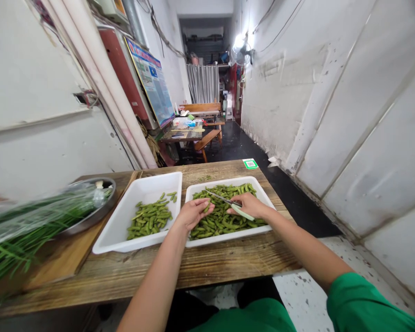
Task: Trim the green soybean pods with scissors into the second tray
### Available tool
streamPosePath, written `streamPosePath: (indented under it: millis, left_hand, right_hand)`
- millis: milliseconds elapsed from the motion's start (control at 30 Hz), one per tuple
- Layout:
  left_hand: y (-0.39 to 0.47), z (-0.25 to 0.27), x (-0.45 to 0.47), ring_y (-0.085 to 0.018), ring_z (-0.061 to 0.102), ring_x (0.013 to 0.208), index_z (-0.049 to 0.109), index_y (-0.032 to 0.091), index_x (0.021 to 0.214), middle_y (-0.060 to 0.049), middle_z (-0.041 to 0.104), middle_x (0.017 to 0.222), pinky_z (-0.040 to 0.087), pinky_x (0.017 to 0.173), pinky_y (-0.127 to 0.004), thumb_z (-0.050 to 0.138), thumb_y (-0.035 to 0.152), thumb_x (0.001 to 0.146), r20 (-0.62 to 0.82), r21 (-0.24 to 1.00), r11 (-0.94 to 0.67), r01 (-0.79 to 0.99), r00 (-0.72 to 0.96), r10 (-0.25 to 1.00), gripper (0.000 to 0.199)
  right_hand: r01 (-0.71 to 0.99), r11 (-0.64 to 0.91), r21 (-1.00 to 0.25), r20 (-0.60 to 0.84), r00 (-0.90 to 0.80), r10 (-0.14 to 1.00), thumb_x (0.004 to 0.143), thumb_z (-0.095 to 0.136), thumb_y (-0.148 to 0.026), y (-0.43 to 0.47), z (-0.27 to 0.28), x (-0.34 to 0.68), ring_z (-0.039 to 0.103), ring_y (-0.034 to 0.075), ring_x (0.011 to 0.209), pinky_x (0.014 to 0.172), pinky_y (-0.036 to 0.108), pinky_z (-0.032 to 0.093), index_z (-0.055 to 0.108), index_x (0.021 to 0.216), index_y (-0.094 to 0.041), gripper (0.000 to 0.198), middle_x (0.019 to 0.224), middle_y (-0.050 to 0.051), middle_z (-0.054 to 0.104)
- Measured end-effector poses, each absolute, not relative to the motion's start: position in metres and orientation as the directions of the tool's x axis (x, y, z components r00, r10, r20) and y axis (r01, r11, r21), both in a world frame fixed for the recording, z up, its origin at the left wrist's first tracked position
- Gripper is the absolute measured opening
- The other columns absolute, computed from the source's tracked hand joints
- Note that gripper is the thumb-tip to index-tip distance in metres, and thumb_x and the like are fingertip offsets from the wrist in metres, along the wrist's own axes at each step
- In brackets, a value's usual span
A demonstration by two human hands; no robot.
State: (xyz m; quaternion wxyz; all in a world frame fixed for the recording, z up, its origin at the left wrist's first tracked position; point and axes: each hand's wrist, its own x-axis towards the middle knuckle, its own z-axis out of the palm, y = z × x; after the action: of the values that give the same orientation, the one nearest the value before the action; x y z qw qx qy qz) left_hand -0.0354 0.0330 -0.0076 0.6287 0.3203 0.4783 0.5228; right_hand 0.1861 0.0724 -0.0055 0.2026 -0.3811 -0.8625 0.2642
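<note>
Over the right white tray [228,240], which is heaped with green edamame pods [224,223], my left hand [192,213] pinches an edamame pod [206,207] between its fingertips. My right hand [248,205] is closed around scissors [242,212] with pale green handles, their blades pointing left toward my left hand. Beside it on the left stands another white tray [131,196], holding a smaller pile of edamame pods [150,217] at its near right side, a few lying apart near the far corner. My fingers partly hide the held pod.
A wooden table [200,267] carries both trays. At its left, long green stalks [27,230] in clear plastic lie across a metal bowl [90,219] and a wooden board [60,258]. A green QR-code card [250,164] lies at the far right corner. Beyond stands another table [185,134].
</note>
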Motion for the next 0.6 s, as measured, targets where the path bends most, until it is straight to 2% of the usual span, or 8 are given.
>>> streamPosePath:
  millis: [100,233,300,467,600]
  left_hand:
    - [0.0326,-0.0062,-0.0372,-0.016,0.065,0.076,0.059,0.011,0.079,-0.006,0.066,0.074,0.052,0.072,-0.028,0.066,0.008,0.069,-0.213,0.892,0.204,-0.402,0.022,0.977,0.012]
    - [0.0334,-0.0067,-0.0373,-0.005,0.057,0.057,0.06,0.014,0.08,0.002,0.061,0.067,0.045,0.054,-0.015,0.069,0.014,0.066,-0.081,0.932,0.043,-0.36,-0.092,0.992,0.016]
    - [0.034,-0.0062,-0.0365,-0.004,0.054,0.053,0.059,0.014,0.081,0.004,0.058,0.063,0.043,0.051,-0.013,0.068,0.014,0.067,-0.049,0.922,-0.005,-0.387,-0.128,0.991,0.017]
    - [0.0343,-0.0016,-0.0347,-0.014,0.065,0.072,0.054,0.013,0.072,-0.003,0.065,0.067,0.051,0.073,-0.025,0.064,0.006,0.067,-0.103,0.849,-0.005,-0.528,-0.175,0.979,0.012]
    - [0.0318,0.0009,-0.0339,-0.014,0.066,0.073,0.049,0.013,0.06,-0.007,0.067,0.067,0.052,0.076,-0.025,0.061,0.004,0.068,-0.131,0.854,0.014,-0.52,-0.188,0.974,0.018]
  right_hand:
    - [0.542,0.58,-0.608,0.207,-0.597,0.775,0.07,0.059,-0.051,0.0713,-0.0045,0.1856,0.042,0.01,0.052,0.049,0.019,0.027,0.066,0.084,-0.014,0.04,0.058,-0.001,0.051]
    - [0.546,0.606,-0.578,0.253,-0.586,0.77,0.071,0.057,-0.054,0.0708,-0.007,0.1843,0.043,0.011,0.053,0.05,0.02,0.028,0.065,0.085,-0.014,0.043,0.059,0.0,0.053]
    - [0.549,0.616,-0.564,0.268,-0.584,0.766,0.07,0.057,-0.055,0.0709,-0.0083,0.1836,0.044,0.011,0.054,0.051,0.02,0.029,0.065,0.086,-0.015,0.044,0.06,0.0,0.054]
    - [0.538,0.626,-0.565,0.277,-0.591,0.757,0.071,0.056,-0.055,0.0695,-0.008,0.1821,0.043,0.011,0.053,0.053,0.02,0.031,0.065,0.091,-0.015,0.045,0.061,0.0,0.055]
    - [0.512,0.622,-0.592,0.257,-0.612,0.748,0.072,0.056,-0.054,0.0671,-0.0058,0.1811,0.041,0.01,0.053,0.052,0.02,0.03,0.064,0.093,-0.015,0.044,0.061,-0.002,0.054]
